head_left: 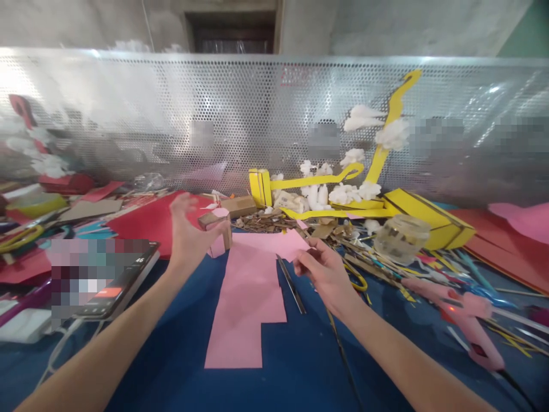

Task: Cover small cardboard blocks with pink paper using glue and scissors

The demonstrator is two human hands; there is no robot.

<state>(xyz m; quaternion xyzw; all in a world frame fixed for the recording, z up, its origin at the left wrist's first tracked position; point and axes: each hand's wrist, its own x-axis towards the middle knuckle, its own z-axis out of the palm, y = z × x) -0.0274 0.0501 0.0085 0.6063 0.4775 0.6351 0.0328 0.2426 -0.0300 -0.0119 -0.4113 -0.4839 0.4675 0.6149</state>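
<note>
A stepped sheet of pink paper (251, 292) lies in front of me on the blue table. My right hand (321, 269) pinches its upper right corner between thumb and fingers. My left hand (193, 232) is raised with fingers spread, somewhat blurred. Its thumb overlaps a small cardboard piece partly covered in pink (218, 243); whether they touch I cannot tell. Beside the sheet's right edge lies a slim, dark, pointed metal tool (292, 286), just left of my right hand.
A pink glue gun (458, 315) with a lit red light lies at right, its cord trailing forward. At left a phone (124, 286) rests tilted. Yellow paper constructions (424, 220), a clear jar (401, 237) and scraps spread before a perforated metal panel (257, 126).
</note>
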